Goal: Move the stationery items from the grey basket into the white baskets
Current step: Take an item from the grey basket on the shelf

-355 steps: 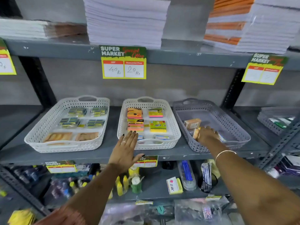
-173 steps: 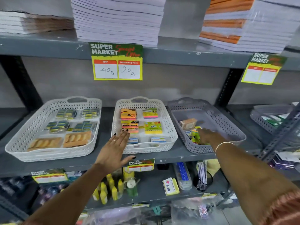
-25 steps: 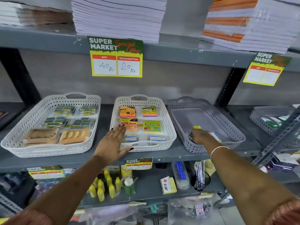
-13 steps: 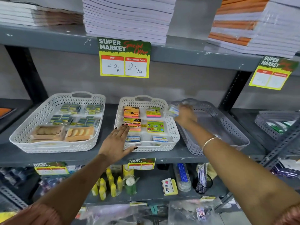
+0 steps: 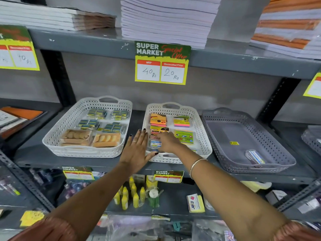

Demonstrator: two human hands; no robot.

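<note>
Right hand (image 5: pixel 167 142) fingers closed on small packet (image 5: pixel 155 144) in middle white basket (image 5: pixel 202 136), left hand (image 5: pixel 136 150) fingers spread flat

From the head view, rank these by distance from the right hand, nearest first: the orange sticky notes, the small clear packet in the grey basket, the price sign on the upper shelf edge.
Measured from the right hand:
1. Orange sticky notes, same white basket, just behind.
2. Small clear packet, grey basket, to the right.
3. Price sign, upper shelf edge, well above.

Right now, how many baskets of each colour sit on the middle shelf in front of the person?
White baskets: 2, left one and middle one
Grey baskets: 1 in full view; another partly visible at the right edge
Total: 4
</note>
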